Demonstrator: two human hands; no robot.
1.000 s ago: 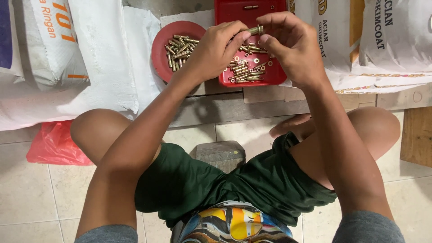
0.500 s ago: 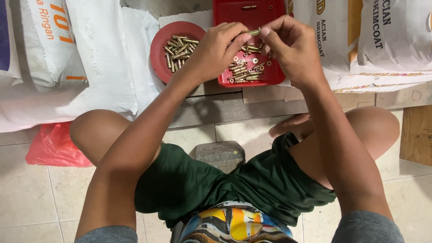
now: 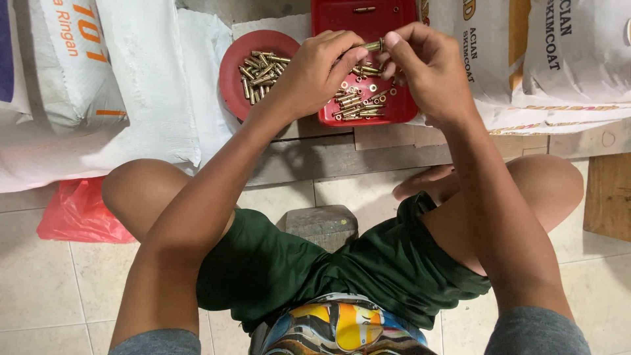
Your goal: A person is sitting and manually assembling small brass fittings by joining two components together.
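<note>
My left hand point(image 3: 314, 71) and my right hand point(image 3: 427, 66) meet above a red rectangular tray point(image 3: 401, 113), both pinching one small brass-coloured bolt point(image 3: 374, 46) between their fingertips. The tray holds several loose brass bolts, nuts and washers point(image 3: 358, 105). Left of it sits a round red dish point(image 3: 231, 62) with a pile of similar brass bolts point(image 3: 259, 69). My left hand hovers between the dish and the tray.
White sacks point(image 3: 79, 79) lie at the left and more sacks point(image 3: 559, 59) at the right. A red plastic bag point(image 3: 79, 213) rests on the tiled floor. A grey block point(image 3: 322, 223) stands between my knees, and a wooden board point(image 3: 608, 194) lies at the right.
Both hands stay together over the tray with the bolt between them; the fingers have shifted slightly around it. Nothing else has moved.
</note>
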